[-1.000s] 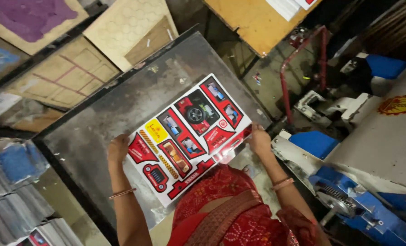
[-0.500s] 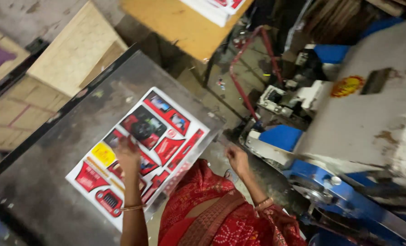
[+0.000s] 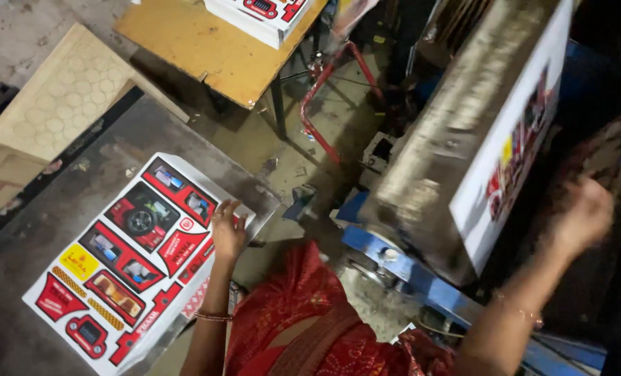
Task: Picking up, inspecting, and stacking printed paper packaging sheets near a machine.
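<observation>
**Left hand on the printed stack, right hand up at the machine**

Head view: the left hand (image 3: 227, 230) lies palm down, fingers loosely spread, on the right-hand edge of the stack of printed sheets (image 3: 126, 261), white card covered in red toy-car artwork. It presses rather than grips. The stack sits on the grey metal table (image 3: 67, 181) at about 8 o'clock in the picture. Half a second ago both hands were down at the stack; now the right hand (image 3: 580, 216) has lifted away to 3 o'clock, blurred, beside a printed sheet on the machine plate (image 3: 509, 153). Whether it holds that sheet or merely touches its edge I cannot tell, nor how far it is open. The camera has swung right since then, so the grey machine (image 3: 436, 139) with its blue base (image 3: 422, 278) now fills the right half. At 12 o'clock a wooden table (image 3: 213, 49) carries another printed pile (image 3: 262, 14). A pale board with cut circles (image 3: 60, 97) lies at 10 o'clock.
</observation>
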